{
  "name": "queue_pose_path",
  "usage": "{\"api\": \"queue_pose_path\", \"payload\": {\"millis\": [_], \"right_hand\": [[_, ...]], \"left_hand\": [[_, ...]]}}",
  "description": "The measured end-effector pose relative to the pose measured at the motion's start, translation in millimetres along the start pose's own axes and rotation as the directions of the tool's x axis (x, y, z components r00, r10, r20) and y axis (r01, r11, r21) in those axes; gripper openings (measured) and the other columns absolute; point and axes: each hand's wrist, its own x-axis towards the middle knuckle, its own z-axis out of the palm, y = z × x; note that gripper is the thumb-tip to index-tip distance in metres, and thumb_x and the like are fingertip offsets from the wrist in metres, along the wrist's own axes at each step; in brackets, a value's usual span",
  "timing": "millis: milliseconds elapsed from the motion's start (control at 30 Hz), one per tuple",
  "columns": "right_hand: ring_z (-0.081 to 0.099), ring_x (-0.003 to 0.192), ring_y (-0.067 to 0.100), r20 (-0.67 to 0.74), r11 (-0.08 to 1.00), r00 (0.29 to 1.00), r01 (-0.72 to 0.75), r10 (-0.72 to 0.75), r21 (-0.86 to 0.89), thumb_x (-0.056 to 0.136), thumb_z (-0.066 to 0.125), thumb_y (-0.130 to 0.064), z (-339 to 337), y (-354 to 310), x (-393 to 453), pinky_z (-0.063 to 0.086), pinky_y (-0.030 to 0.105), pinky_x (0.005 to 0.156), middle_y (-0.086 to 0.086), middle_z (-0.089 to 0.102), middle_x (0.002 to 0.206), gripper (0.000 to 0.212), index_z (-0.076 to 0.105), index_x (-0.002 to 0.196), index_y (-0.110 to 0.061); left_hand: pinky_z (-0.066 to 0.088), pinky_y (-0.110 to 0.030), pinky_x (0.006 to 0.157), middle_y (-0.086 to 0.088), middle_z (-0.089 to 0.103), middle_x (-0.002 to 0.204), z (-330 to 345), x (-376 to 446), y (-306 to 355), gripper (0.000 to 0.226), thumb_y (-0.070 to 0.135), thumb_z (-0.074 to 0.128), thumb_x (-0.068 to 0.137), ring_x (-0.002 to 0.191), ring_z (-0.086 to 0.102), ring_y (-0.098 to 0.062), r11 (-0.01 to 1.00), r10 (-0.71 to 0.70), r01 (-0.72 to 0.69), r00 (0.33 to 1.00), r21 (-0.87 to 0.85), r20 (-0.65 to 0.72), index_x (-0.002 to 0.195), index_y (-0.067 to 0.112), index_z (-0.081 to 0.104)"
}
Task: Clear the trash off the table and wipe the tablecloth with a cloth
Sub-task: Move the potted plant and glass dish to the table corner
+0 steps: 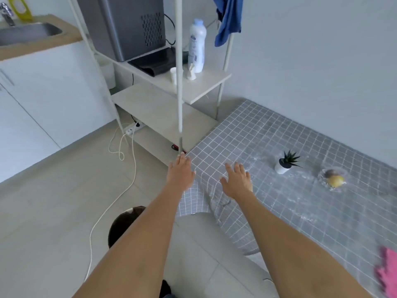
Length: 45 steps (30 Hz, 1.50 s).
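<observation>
A grey checked tablecloth (279, 147) covers the table on the right, dusted with white powder. My left hand (180, 171) is stretched out flat at the table's near corner, fingers apart, holding nothing. My right hand (236, 182) hovers open over the cloth's edge, also with nothing in it. A pink cloth (386, 274) lies at the lower right edge of the view. On the table stand a small potted plant (286, 163) and a clear glass dish (332, 178) with a yellow fruit in it.
A white shelf rack (179, 82) stands just beyond the table corner, carrying a grey appliance (122, 24), a white bottle (196, 46) and a blue garment (228, 18). A white cable (111, 201) trails over the floor. A dark bin (122, 226) sits under my left arm. Sink counter at far left.
</observation>
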Motion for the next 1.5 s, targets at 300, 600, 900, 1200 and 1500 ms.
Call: {"api": "queue_pose_path", "payload": {"millis": [300, 600, 900, 1200, 1500], "right_hand": [[-0.002, 0.148, 0.028, 0.007, 0.969, 0.970, -0.242, 0.242, 0.057, 0.102, 0.032, -0.040, -2.5, 164.5, -71.1, 0.007, 0.046, 0.119, 0.012, 0.000, 0.161, 0.060, 0.006, 0.154, -0.022], [-0.002, 0.148, 0.029, 0.005, 0.909, 0.920, -0.387, 0.391, 0.157, 0.102, 0.035, -0.041, 2.9, 266.6, -114.5, 0.006, 0.047, 0.119, 0.013, 0.001, 0.161, 0.061, 0.008, 0.154, -0.022], [-0.002, 0.148, 0.029, 0.045, 0.865, 0.889, -0.454, 0.456, 0.213, 0.101, 0.035, -0.041, 14.2, 306.1, -99.1, 0.007, 0.047, 0.120, 0.012, 0.000, 0.161, 0.062, 0.007, 0.154, -0.023], [-0.002, 0.148, 0.030, 0.010, 0.813, 0.846, -0.515, 0.533, 0.270, 0.101, 0.037, -0.042, -4.4, 340.5, -28.8, 0.008, 0.045, 0.119, 0.012, -0.004, 0.161, 0.064, 0.006, 0.154, -0.024], [-0.004, 0.148, 0.033, -0.110, 0.774, 0.799, -0.524, 0.591, 0.355, 0.097, 0.045, -0.044, 8.2, 364.6, 8.9, 0.010, 0.045, 0.119, 0.009, -0.013, 0.160, 0.073, 0.000, 0.153, -0.031]], "left_hand": [[0.013, -0.045, 0.117, -0.014, -0.003, 0.160, 28.0, -5.4, 173.2, 0.062, 0.037, 0.029, 0.103, 0.147, 0.001, -0.029, 0.973, 0.205, -0.210, 0.977, 0.099, 0.066, 0.152, 0.008, 0.005], [0.011, -0.047, 0.118, -0.013, -0.004, 0.160, 66.1, -15.4, 278.4, 0.062, 0.037, 0.029, 0.103, 0.148, 0.000, -0.028, 0.934, 0.318, -0.335, 0.937, 0.121, 0.145, 0.152, 0.009, 0.005], [0.011, -0.048, 0.118, -0.014, -0.003, 0.160, 85.8, 16.0, 300.7, 0.063, 0.037, 0.031, 0.103, 0.148, 0.000, -0.029, 0.930, 0.321, -0.349, 0.925, 0.118, 0.203, 0.152, 0.008, 0.004], [0.014, -0.046, 0.118, -0.018, 0.001, 0.159, 89.6, 89.1, 299.6, 0.069, 0.034, 0.038, 0.101, 0.147, 0.005, -0.033, 0.977, 0.213, -0.211, 0.966, -0.028, 0.148, 0.151, 0.004, 0.003], [0.018, -0.043, 0.118, -0.013, 0.009, 0.159, 116.1, 128.2, 287.2, 0.086, 0.040, 0.056, 0.093, 0.146, 0.013, -0.028, 0.932, 0.225, -0.203, 0.974, -0.299, 0.038, 0.152, 0.006, 0.004]]}}
